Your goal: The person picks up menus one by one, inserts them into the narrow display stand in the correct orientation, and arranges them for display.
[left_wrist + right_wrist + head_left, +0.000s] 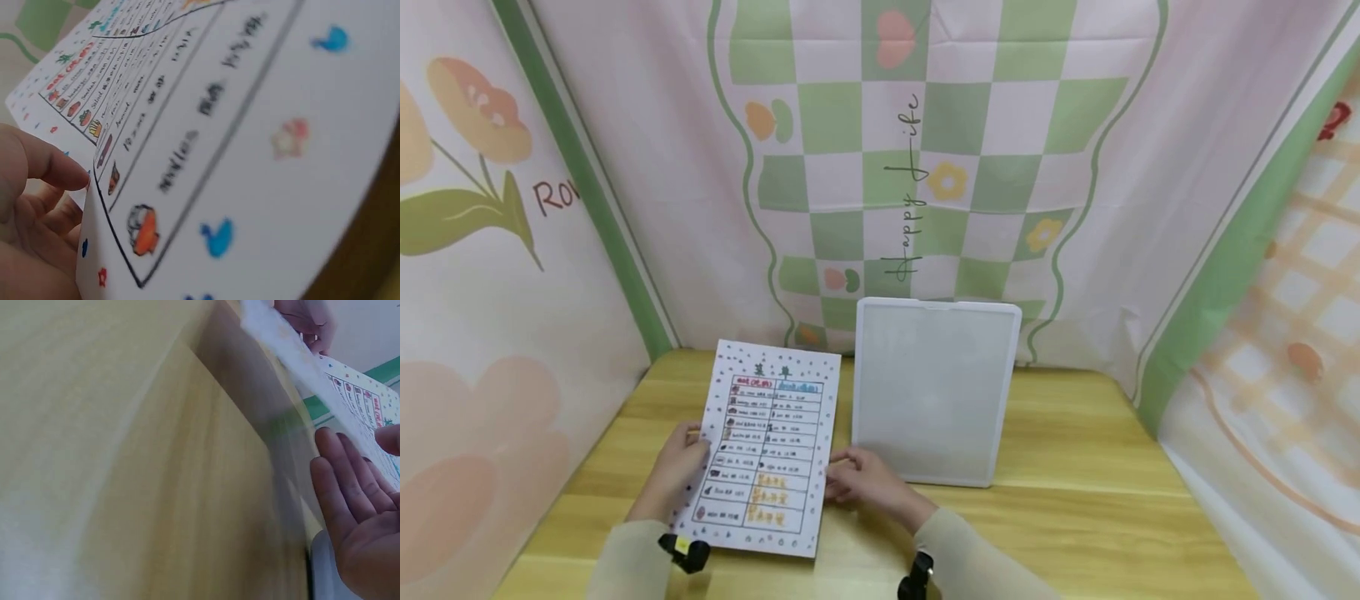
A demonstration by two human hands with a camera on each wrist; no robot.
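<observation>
A printed sheet (767, 450) with a two-column table, small coloured pictures and a dotted border is held just above the wooden table (1075, 500). My left hand (677, 471) grips its left edge; the left wrist view shows the thumb (37, 159) on top of the sheet (250, 125) and the fingers underneath. At the right edge is my right hand (861, 479). In the right wrist view, that hand (356, 506) has straight fingers under the sheet (356, 406) and the thumb on top, pinching it.
A white rectangular board (934, 392) stands on the table, leaning against the checked backdrop, just right of the sheet. Patterned cloth walls close in the left, back and right. Bare tabletop (125, 456) lies to the right and front.
</observation>
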